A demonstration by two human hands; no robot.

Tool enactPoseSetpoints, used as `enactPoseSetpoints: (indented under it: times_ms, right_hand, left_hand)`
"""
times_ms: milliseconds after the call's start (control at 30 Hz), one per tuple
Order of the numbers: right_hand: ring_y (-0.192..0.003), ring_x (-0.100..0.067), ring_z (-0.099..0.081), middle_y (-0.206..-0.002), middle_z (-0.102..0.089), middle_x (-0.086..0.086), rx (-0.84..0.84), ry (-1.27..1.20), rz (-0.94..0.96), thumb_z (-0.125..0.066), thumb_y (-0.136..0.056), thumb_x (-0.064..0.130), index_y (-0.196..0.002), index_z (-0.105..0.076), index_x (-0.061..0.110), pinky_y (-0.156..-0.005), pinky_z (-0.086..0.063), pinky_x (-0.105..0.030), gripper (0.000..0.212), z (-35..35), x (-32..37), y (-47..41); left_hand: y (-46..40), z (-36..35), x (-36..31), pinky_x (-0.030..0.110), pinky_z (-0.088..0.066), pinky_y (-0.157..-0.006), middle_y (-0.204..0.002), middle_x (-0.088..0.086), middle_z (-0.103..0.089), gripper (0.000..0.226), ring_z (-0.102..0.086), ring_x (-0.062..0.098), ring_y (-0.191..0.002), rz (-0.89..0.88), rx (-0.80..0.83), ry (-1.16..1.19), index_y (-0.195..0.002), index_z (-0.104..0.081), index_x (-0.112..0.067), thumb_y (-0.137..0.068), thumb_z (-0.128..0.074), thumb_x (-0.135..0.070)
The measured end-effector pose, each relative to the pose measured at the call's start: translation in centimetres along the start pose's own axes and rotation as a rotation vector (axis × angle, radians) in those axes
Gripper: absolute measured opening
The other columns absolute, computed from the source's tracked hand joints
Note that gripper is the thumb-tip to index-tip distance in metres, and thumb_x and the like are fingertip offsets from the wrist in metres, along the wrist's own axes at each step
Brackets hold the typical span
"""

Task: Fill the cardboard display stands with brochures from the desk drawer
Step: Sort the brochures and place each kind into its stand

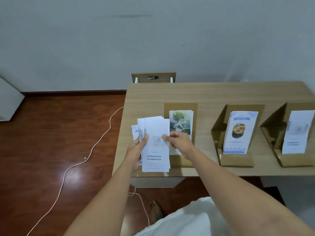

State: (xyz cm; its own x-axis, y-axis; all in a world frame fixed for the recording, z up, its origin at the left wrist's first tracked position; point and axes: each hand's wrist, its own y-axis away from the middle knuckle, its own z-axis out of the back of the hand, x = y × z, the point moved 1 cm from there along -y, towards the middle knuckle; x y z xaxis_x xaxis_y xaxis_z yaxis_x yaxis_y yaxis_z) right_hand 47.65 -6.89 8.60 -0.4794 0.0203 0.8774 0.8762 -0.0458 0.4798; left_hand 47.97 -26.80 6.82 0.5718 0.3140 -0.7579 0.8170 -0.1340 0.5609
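Two hands meet at the counter's [221, 94] near left corner, open floor [59, 133] to the left: the left hand [136, 150] grips a fanned brochure stack [156, 143], right hand [180, 143] fingers pinching the front sheet. Behind, three cardboard stands [238, 159] in a row each hold brochures, bare counter beyond.

Rightmost stand [289, 116] cut off at edge, its brochure [296, 132] blurred
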Motion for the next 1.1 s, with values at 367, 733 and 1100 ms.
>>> enactPoseSetpoints:
  times_ms: [367,733,1100]
  right_hand:
    - [-0.055,-0.012,-0.044,-0.062,-0.056,0.0,-0.24,-0.06,0.067,-0.075,-0.089,0.03,-0.085,-0.074,0.005,-0.047,-0.037,-0.017,0.025,15.1,-1.8,7.6]
    - [-0.048,0.004,-0.053,-0.077,-0.072,0.004,-0.357,-0.074,0.137,-0.072,-0.092,0.028,-0.096,-0.077,0.006,-0.052,-0.042,-0.012,0.023,29.2,-4.3,13.5]
    - [-0.052,0.002,-0.054,-0.078,-0.072,0.011,-0.463,-0.044,0.124,-0.068,-0.095,0.03,-0.101,-0.078,0.016,-0.053,-0.044,-0.012,0.018,38.7,-5.6,14.3]
  left_hand:
    - [3.5,-14.2,6.1,0.046,-0.056,-0.097,-0.124,0.015,-0.074,0.039,-0.071,0.033,-0.115,0.069,0.122,-0.082,-0.132,-0.067,-0.011,-0.105,-0.053,-0.036]
    - [6.0,-27.3,13.2,0.056,-0.053,-0.103,-0.124,0.017,-0.074,0.036,-0.072,0.036,-0.115,0.052,0.247,-0.153,-0.13,-0.068,-0.01,-0.102,-0.063,-0.033]
    - [4.2,-36.6,15.5,0.046,-0.064,-0.08,-0.118,0.011,-0.078,0.027,-0.077,0.032,-0.103,0.129,0.318,-0.194,-0.124,-0.069,-0.013,-0.101,-0.064,-0.028]
